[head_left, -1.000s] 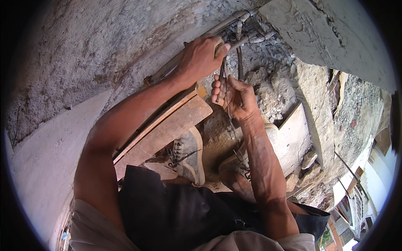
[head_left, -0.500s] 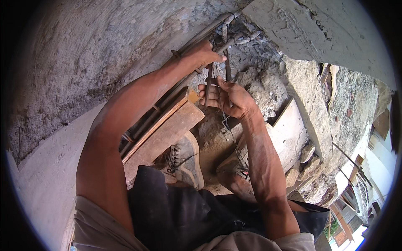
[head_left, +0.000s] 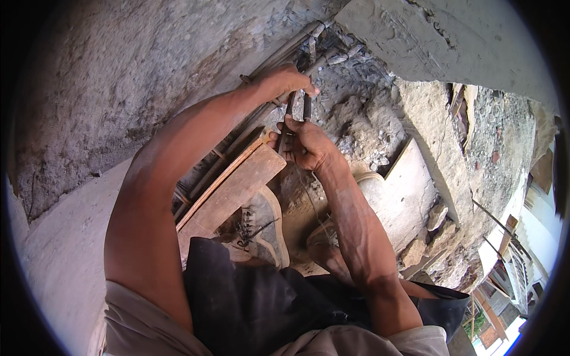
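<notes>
Beside the steel reinforcing bars (head_left: 297,40), my left hand (head_left: 289,81) is closed, its fingers bent downward. What it grips is hidden behind the hand. Just below it, my right hand (head_left: 312,145) has its fingers wrapped round two dark metal handles, which look like a pair of pincers (head_left: 307,108). The head of this tool cannot be made out behind my left hand. A thin tie wire (head_left: 310,188) hangs under my right hand toward my shoe. The bars run diagonally along the concrete at the left, crossed by short ties.
A wooden board (head_left: 237,193) lies slanted below my left forearm. My worn laced shoe (head_left: 261,228) stands beside it. Rough broken concrete (head_left: 371,130) and a pale slab (head_left: 409,190) lie to the right. A concrete mass (head_left: 439,44) overhangs at the top right.
My right hand has moved up and left, and its fingers, spread before, have closed round the dark handles. The two handles have come nearer each other. My left hand has dropped slightly.
</notes>
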`<move>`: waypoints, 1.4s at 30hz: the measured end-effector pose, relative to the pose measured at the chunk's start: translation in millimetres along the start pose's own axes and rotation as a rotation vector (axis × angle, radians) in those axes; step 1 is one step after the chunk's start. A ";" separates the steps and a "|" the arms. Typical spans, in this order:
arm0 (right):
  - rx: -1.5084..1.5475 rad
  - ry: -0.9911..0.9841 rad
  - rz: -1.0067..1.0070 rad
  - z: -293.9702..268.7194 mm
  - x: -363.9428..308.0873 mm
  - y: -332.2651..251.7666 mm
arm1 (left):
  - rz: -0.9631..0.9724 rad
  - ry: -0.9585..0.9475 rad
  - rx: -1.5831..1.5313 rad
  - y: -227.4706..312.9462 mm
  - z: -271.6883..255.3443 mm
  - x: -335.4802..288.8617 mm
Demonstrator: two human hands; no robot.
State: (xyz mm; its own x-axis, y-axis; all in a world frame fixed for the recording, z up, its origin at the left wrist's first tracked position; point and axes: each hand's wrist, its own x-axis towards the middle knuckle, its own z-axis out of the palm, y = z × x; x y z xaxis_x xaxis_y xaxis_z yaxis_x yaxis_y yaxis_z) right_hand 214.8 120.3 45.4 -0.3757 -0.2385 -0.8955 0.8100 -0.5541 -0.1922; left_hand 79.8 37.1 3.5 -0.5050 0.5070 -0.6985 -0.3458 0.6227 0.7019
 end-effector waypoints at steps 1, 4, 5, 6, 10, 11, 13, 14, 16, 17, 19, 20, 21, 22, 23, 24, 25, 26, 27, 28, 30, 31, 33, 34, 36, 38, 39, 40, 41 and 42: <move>0.011 0.011 -0.008 1.6 3.7 2.2 | -0.028 -0.029 -0.004 0.1 -2.4 -1.3; 0.055 0.053 -0.097 4.3 16.7 12.0 | -0.047 0.052 0.014 -4.7 1.5 4.4; 0.076 0.077 -0.134 0.4 21.7 16.5 | -0.074 0.049 0.073 -0.3 3.6 6.4; 0.080 0.047 -0.112 -4.9 23.8 19.4 | -0.103 0.046 0.129 8.1 4.6 5.9; 0.158 -0.135 -0.036 -17.5 21.2 18.5 | -0.104 0.183 0.250 2.8 16.8 7.2; 0.202 -0.177 -0.022 -22.4 19.1 17.3 | -0.022 0.281 0.320 1.1 24.1 8.5; 0.090 -0.132 -0.009 -14.0 -0.3 1.3 | -0.075 0.248 0.221 11.0 20.3 -0.1; 0.029 -0.109 -0.001 -10.4 -9.6 -4.4 | -0.101 0.235 0.168 11.9 14.1 -6.6; -0.070 -0.234 -0.027 -27.5 -6.6 -11.7 | -0.015 0.046 -0.276 9.4 7.5 -15.4; -0.086 -0.314 -0.024 -29.6 -8.5 -19.3 | -0.044 0.100 -0.289 4.9 8.4 -9.6; -0.085 -0.354 0.019 -34.0 -16.0 -34.5 | -0.075 0.150 -0.301 -7.9 15.0 9.6; -0.176 -0.255 0.009 -35.4 -18.2 -38.4 | -0.079 0.147 -0.300 -2.7 18.9 15.1; -0.261 -0.152 -0.001 -33.3 -18.5 -40.2 | -0.082 0.140 -0.297 2.0 21.6 19.4; -0.339 -0.044 -0.011 -29.6 -19.3 -39.3 | -0.081 0.147 -0.236 3.6 23.0 20.3; -0.410 0.121 -0.151 -26.7 -20.1 -30.6 | -0.078 0.149 -0.170 16.4 25.4 6.9; -0.490 0.281 -0.296 -16.4 -19.1 -20.1 | -0.066 0.169 -0.105 25.3 23.9 -4.6; -0.703 0.430 -0.434 -11.3 -19.9 -13.6 | 0.124 0.144 -0.248 -5.0 25.5 12.5; -0.981 0.770 -0.598 -0.6 -15.2 -0.1 | 0.078 0.173 -0.215 -1.6 34.3 20.0; -1.241 1.050 -0.667 6.6 -12.6 11.9 | -0.016 0.110 -0.204 -26.7 41.2 56.7; -1.457 1.415 -0.686 -2.4 4.9 26.5 | -0.147 0.148 -0.190 -10.6 59.8 53.0; -1.458 1.229 -0.729 26.8 15.3 19.5 | -0.146 0.321 -0.002 -59.8 6.3 87.7; -1.369 1.180 -0.679 15.4 11.5 13.2 | -0.135 0.339 -0.012 -4.5 20.5 35.1; -1.236 0.829 -0.598 41.4 -26.7 -8.2 | -0.091 0.329 -0.029 2.3 2.1 27.0; -1.150 0.761 -0.486 26.3 -37.3 -9.5 | -0.093 0.263 -0.058 -9.8 14.4 36.4; -0.900 0.698 -0.412 0.4 -24.8 -11.2 | -0.141 0.052 -0.274 -19.3 26.8 44.1; -0.407 0.349 -0.503 -22.6 1.0 7.3 | -0.135 -0.010 -0.410 0.5 22.6 15.4; -0.173 0.186 -0.341 -34.8 15.6 12.9 | -0.093 0.084 -0.309 -3.1 30.0 19.8; 0.103 -0.068 -0.281 -44.7 25.1 19.4 | -0.093 0.123 -0.182 -1.9 29.0 17.6; -0.030 -0.009 -0.285 -44.7 26.0 17.4 | -0.119 0.100 -0.088 2.3 26.1 16.4; -0.118 0.040 -0.268 -42.4 27.4 12.6 | -0.103 0.110 -0.173 2.3 23.6 15.2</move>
State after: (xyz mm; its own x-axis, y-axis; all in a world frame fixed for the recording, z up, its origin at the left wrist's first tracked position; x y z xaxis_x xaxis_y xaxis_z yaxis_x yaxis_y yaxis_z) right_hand 233.8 140.6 1.4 -0.5675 -0.0632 -0.8209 0.7318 -0.4957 -0.4678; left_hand 90.0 60.4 -8.7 -0.5398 0.3720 -0.7551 -0.5257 0.5516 0.6475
